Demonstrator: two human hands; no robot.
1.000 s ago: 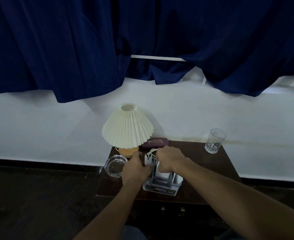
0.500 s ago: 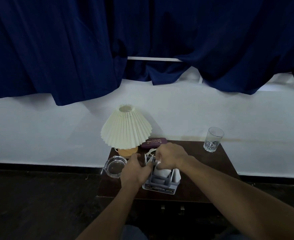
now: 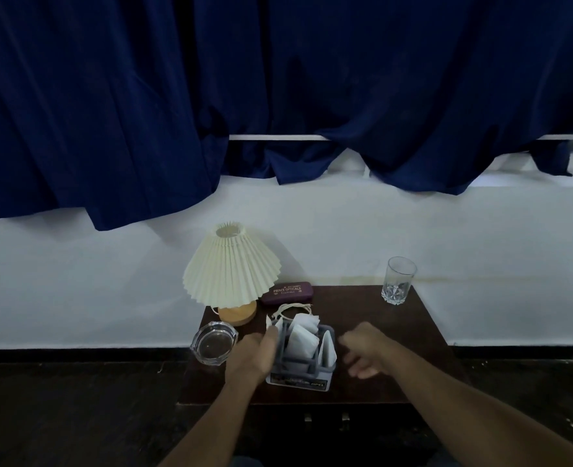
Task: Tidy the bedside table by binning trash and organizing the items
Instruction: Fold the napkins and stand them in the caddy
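1. My right hand (image 3: 362,352) hangs just right of the grey caddy (image 3: 303,360), apart from it, fingers loosely curled and holding nothing. It is blurred, so I cannot read more of its pose.

2. My left hand (image 3: 254,355) is pressed against the caddy's left side, thumb up by the rim. I judge it steadies the caddy; whether the fingers wrap behind it is hidden.

3. The caddy stands upright near the front edge of the dark surface (image 3: 379,332), within easy reach. White packets (image 3: 302,337) stand on end in its slots, which keeps them sorted and off the surface. A white cord (image 3: 293,308) loops out at its far rim, half in, half draped.

4. Left of my hand, a glass ashtray (image 3: 214,343) sits at the surface's left edge and looks empty.

5. Farther back, the lamp (image 3: 233,267) stands in the left rear corner, with a maroon case (image 3: 287,292) lying flat just beside its shade, both near the wall, out of the working area.

6. A tumbler (image 3: 398,281) stands upright at the far right corner, well apart from everything else.
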